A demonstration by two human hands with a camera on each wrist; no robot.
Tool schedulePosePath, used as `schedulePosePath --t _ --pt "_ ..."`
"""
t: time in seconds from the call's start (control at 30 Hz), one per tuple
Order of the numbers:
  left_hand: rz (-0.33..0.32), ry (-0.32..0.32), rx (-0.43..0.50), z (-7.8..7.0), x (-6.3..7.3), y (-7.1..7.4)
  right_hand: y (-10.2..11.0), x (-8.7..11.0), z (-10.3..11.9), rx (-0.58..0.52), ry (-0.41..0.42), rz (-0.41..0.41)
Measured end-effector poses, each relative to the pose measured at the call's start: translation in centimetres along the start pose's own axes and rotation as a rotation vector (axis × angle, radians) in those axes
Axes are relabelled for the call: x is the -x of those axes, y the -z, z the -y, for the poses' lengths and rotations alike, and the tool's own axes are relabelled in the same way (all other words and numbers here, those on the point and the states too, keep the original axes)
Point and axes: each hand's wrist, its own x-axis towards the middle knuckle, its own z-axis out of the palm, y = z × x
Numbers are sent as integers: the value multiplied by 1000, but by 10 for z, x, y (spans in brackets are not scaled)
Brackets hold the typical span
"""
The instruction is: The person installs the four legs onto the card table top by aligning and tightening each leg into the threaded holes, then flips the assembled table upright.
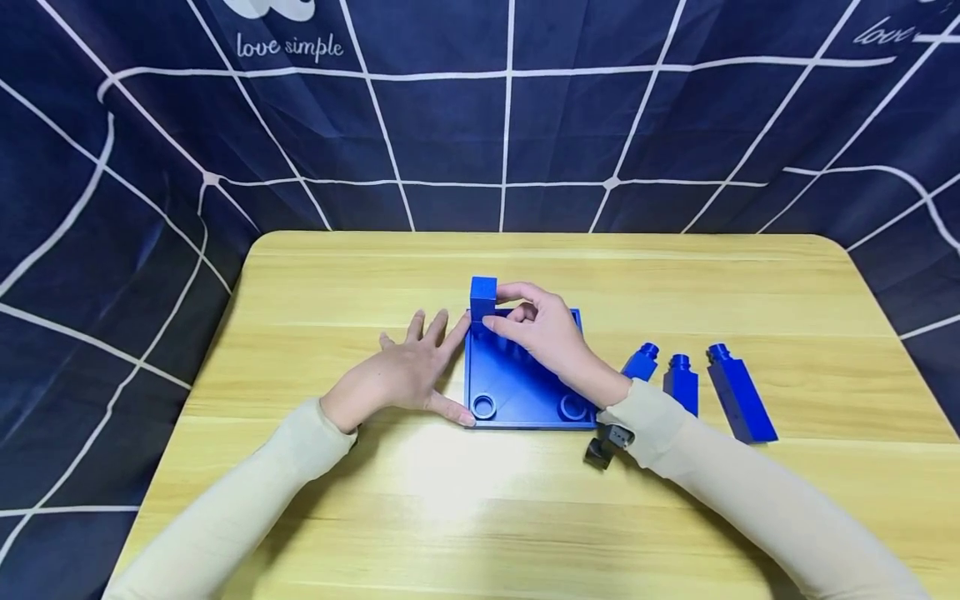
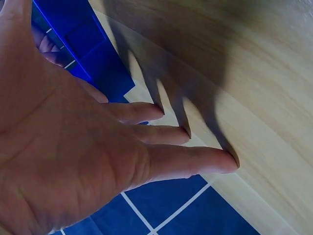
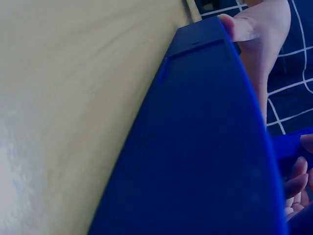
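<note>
Left hand: the left hand (image 1: 401, 371) is spread wide, its fingers straight and apart; it does not grip, it only touches the edge of the blue tray (image 1: 525, 392) from the side.
Left thumb and forefinger: the thumb tip is at the near left corner of the tray, and the forefinger reaches the left edge near the far corner.
Other left fingers: they point away from the person; in the left wrist view their shadows fall on the wooden table (image 1: 450, 517).
Right hand: the right hand (image 1: 551, 333) is above the tray, and it pinches the blue block (image 1: 483, 297) between thumb and forefinger, with the other fingers bent inward.
Pinched block: it stands upright at the far left corner of the tray, between the two hands; how its lower end sits there I cannot tell.
Tray: it lies flat between the left hand and the right forearm, with a raised rim around it.
Round sockets: the left socket (image 1: 483, 407) is just beside the left thumb; the right socket (image 1: 573, 407) is on the near side of the right hand, close to its wrist.
Loose blocks: to the right of the right hand lie three blue blocks (image 1: 742, 400) with ringed necks pointing away from the person; the forearm partly hides the nearest one.
Cloth: behind both hands hangs a dark blue cloth (image 1: 450, 125) with white lines.
</note>
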Motion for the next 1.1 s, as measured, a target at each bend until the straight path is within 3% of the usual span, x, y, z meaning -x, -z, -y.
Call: schedulePosePath --t 0.23,0.6,1.1 --pt "8 7 14 1 -1 -1 3 2 2 -62 -13 28" --pt "-18 -14 9 1 0 -1 21 19 1 -46 -14 136" --pt "-14 -24 -5 2 0 -2 68 60 8 -11 -39 40"
